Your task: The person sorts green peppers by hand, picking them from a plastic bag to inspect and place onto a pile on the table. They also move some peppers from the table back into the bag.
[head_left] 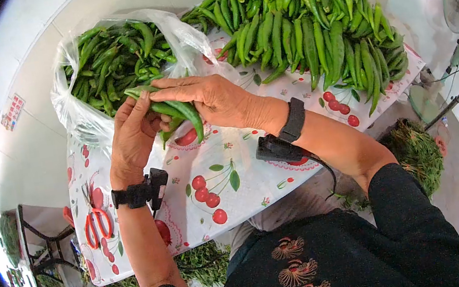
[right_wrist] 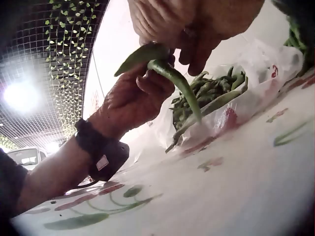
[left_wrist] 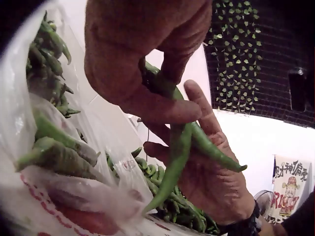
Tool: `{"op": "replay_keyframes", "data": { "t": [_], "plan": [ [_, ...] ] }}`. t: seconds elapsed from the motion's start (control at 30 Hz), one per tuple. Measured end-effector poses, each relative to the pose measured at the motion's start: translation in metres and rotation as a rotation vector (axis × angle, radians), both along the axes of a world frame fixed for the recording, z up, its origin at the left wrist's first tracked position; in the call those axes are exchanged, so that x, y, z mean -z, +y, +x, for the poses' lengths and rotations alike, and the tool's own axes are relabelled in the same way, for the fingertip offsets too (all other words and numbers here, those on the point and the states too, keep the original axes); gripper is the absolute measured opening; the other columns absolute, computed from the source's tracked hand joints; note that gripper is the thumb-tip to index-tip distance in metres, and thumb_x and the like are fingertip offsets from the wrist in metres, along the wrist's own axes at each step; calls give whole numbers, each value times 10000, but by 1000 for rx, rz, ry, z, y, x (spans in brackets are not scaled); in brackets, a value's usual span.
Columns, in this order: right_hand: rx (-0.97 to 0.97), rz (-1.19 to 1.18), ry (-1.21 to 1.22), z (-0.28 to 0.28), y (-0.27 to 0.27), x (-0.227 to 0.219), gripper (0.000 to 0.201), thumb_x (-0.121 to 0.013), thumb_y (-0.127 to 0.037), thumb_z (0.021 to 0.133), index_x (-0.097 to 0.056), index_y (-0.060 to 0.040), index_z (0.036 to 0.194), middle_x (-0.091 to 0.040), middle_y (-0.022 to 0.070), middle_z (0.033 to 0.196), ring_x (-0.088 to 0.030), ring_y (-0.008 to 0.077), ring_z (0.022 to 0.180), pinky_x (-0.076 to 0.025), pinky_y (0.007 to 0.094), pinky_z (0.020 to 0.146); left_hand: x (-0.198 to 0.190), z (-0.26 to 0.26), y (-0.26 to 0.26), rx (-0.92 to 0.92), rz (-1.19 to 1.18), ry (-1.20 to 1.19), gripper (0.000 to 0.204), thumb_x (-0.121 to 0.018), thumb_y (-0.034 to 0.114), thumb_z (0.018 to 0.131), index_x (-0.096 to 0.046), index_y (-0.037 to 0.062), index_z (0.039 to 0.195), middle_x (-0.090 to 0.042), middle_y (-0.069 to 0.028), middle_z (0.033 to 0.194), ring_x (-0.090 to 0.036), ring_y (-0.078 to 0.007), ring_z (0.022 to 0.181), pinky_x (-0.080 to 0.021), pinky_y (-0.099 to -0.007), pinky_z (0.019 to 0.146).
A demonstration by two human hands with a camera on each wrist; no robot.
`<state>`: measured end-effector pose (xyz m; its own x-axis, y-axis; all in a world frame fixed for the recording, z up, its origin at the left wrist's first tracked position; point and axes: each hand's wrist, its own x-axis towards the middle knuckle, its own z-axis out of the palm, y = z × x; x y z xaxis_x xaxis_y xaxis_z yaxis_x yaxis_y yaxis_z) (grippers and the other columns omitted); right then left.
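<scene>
In the head view, my left hand (head_left: 133,125) grips a few green chili peppers (head_left: 188,116) between thumb and fingers, in front of a plastic bag of peppers. My right hand (head_left: 222,98) reaches across from the right, its fingers extended over the held peppers and their tips close to the left thumb. Seen from the left wrist, two pepper tips (left_wrist: 174,169) hang downward, overlapping the palm of the right hand (left_wrist: 216,172). The right wrist view shows one curved pepper (right_wrist: 177,83) hanging from the left hand (right_wrist: 130,101).
The clear plastic bag (head_left: 70,102) holds many chili peppers. Rows of peppers (head_left: 308,35) cover the table's far right. Red-handled scissors (head_left: 98,224) lie at the left on the cherry-print tablecloth (head_left: 250,200). A green fan (head_left: 458,11) stands at right; piles of greenery (head_left: 417,156) lie below.
</scene>
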<state>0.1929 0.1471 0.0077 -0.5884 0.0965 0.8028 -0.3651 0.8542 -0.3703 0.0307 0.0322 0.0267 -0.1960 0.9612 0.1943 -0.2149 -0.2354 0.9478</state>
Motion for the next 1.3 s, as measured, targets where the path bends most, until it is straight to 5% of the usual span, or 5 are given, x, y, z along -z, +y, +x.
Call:
{"op": "replay_keyframes", "data": {
  "t": [0.27,0.37,0.8,0.97,1.3],
  "plan": [
    [33,-302,-49,0,3,6,320,-645,-309,817,-666,-53,1007,-655,186,788,-645,299,670,-496,358,644,-3,-2,0,-87,-46,48,249,-535,222,938,-576,6,1053,-637,-51,829,-586,-113,626,-487,-237,541],
    [39,-299,-272,11,0,-7,391,-688,-290,818,-636,11,1063,-675,142,817,-607,135,688,-497,291,669,-3,3,-1,-94,-50,32,246,-540,217,935,-580,10,1062,-638,-52,832,-583,-113,617,-482,-234,531],
    [89,-347,-141,18,-7,-13,538,-723,-150,732,-505,45,1184,-673,147,801,-643,156,679,-499,286,620,1,12,4,-57,-33,110,252,-523,236,948,-563,50,1113,-640,-21,892,-585,-88,667,-468,-213,566],
    [149,-772,-170,96,5,-57,659,-721,-142,700,-433,28,1268,-655,158,858,-632,211,569,-507,327,493,1,18,3,-3,-32,209,288,-532,247,942,-577,31,1127,-627,-23,924,-580,-93,730,-472,-228,624],
    [836,-690,-157,254,48,-69,587,-666,-97,768,-418,11,1289,-613,113,691,-575,163,439,-454,270,376,-3,18,1,-55,-88,296,297,-555,272,924,-609,31,1089,-617,-11,878,-564,-86,748,-447,-229,625]
  ]
}}
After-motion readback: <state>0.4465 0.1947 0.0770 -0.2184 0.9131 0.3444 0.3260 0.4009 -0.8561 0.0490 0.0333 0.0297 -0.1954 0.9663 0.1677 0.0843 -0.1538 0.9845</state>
